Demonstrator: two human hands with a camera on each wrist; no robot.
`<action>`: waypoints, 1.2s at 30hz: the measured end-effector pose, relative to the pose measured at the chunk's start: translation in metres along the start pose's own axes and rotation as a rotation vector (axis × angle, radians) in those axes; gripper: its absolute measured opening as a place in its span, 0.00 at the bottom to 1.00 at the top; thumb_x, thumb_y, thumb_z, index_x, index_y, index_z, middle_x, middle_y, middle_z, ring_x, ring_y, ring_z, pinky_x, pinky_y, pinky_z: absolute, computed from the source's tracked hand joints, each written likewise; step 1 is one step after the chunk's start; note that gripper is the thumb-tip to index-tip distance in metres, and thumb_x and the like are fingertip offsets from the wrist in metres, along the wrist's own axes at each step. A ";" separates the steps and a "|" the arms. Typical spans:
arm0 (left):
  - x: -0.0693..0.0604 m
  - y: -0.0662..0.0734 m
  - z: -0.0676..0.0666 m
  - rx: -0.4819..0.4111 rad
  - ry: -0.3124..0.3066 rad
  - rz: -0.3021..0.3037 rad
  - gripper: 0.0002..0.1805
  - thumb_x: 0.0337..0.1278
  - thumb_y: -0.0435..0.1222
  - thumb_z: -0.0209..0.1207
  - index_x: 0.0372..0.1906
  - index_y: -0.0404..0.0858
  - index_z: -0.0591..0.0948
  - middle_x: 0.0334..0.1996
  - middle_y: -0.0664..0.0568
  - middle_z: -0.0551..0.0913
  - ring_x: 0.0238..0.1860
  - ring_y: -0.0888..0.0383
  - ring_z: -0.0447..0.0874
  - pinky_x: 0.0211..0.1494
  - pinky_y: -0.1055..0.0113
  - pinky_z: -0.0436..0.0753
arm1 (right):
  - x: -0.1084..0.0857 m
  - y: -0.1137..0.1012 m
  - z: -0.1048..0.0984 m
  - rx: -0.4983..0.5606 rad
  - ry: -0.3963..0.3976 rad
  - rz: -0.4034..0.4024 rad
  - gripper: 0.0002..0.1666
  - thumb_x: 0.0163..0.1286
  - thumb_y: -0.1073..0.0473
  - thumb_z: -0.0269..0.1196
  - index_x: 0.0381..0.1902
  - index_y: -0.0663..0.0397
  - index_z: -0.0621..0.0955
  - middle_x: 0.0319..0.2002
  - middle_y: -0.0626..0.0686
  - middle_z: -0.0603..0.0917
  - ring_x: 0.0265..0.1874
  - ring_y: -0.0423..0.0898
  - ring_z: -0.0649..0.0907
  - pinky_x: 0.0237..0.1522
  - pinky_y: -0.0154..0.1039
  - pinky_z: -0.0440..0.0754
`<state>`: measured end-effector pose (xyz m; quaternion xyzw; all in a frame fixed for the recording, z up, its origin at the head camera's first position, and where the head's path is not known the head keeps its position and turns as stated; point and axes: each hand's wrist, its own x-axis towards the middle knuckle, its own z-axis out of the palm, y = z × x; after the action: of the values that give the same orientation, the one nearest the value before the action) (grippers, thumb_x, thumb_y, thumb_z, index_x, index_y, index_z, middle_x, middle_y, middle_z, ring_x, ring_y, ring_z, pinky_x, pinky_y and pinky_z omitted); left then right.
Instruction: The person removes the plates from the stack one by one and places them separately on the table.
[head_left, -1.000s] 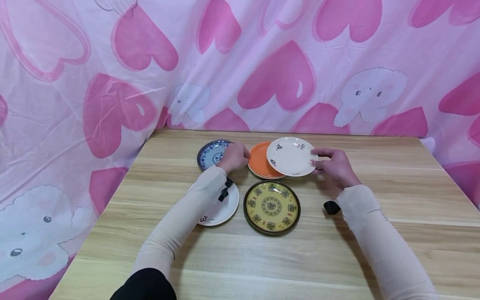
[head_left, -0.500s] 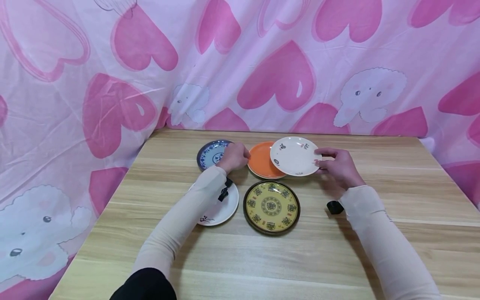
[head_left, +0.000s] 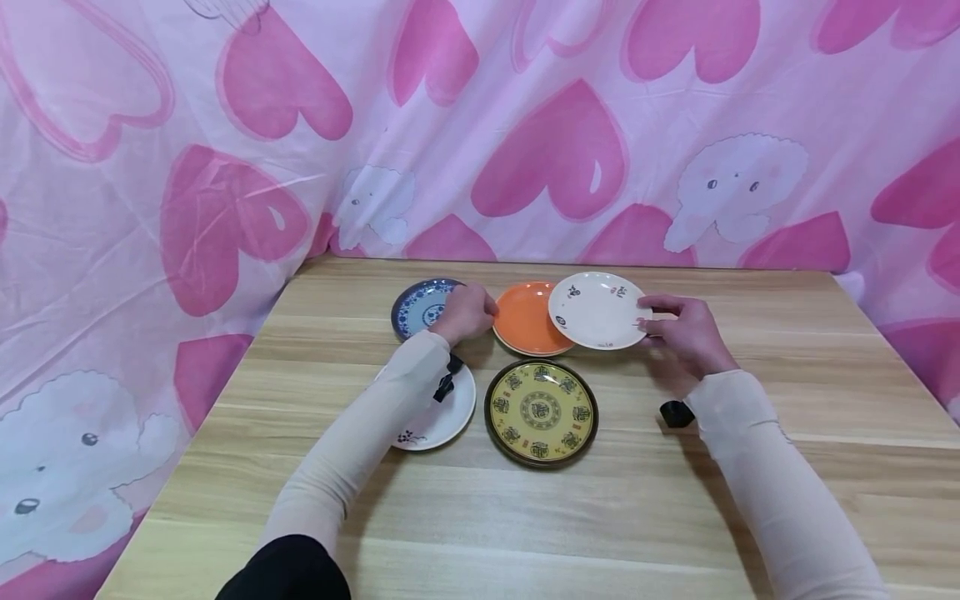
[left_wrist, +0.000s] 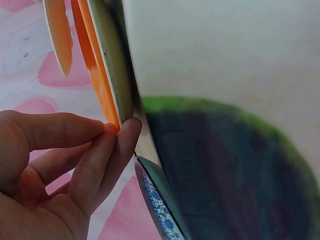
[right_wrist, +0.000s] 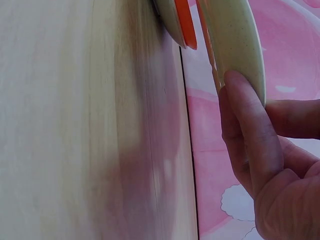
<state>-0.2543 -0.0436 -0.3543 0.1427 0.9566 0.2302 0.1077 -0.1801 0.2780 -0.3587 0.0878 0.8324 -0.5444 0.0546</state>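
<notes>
Further right now, the white plate (head_left: 598, 310), round with small dark motifs, is pinched by the right hand (head_left: 692, 335); the left hand (head_left: 465, 313) pinches the orange plate (head_left: 527, 319).

Pink heart-print cloth (head_left: 551, 154) behind a wooden table (head_left: 600, 533)

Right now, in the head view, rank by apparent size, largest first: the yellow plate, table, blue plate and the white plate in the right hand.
1. Table
2. Yellow plate
3. White plate in the right hand
Unranked: Blue plate, partly hidden by the left hand.
</notes>
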 end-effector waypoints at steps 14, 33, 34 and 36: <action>0.000 -0.001 0.000 0.028 0.006 0.017 0.16 0.56 0.29 0.62 0.50 0.40 0.87 0.54 0.47 0.88 0.63 0.45 0.81 0.73 0.54 0.75 | -0.001 0.002 -0.003 0.070 0.004 0.001 0.30 0.70 0.70 0.59 0.69 0.69 0.70 0.59 0.62 0.70 0.29 0.29 0.82 0.43 0.35 0.90; 0.000 0.001 0.000 0.007 -0.009 0.001 0.17 0.57 0.28 0.61 0.51 0.39 0.87 0.55 0.46 0.87 0.64 0.45 0.80 0.74 0.55 0.74 | 0.000 0.007 -0.012 0.060 0.017 0.029 0.32 0.72 0.67 0.60 0.72 0.63 0.69 0.69 0.64 0.66 0.33 0.28 0.81 0.45 0.33 0.89; 0.000 0.001 0.000 0.006 -0.010 0.000 0.17 0.57 0.28 0.61 0.51 0.39 0.87 0.56 0.46 0.87 0.64 0.45 0.79 0.74 0.55 0.74 | 0.000 0.008 -0.012 0.061 0.018 0.030 0.32 0.72 0.67 0.60 0.72 0.63 0.69 0.69 0.64 0.66 0.34 0.28 0.81 0.44 0.32 0.89; 0.000 0.001 -0.001 0.005 -0.009 0.001 0.17 0.57 0.28 0.61 0.51 0.39 0.87 0.56 0.46 0.87 0.64 0.45 0.79 0.74 0.55 0.74 | 0.000 0.008 -0.013 0.062 0.019 0.031 0.32 0.72 0.67 0.60 0.72 0.63 0.68 0.69 0.64 0.66 0.34 0.28 0.81 0.44 0.31 0.89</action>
<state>-0.2542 -0.0428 -0.3533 0.1446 0.9565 0.2275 0.1114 -0.1780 0.2930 -0.3602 0.1074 0.8142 -0.5682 0.0524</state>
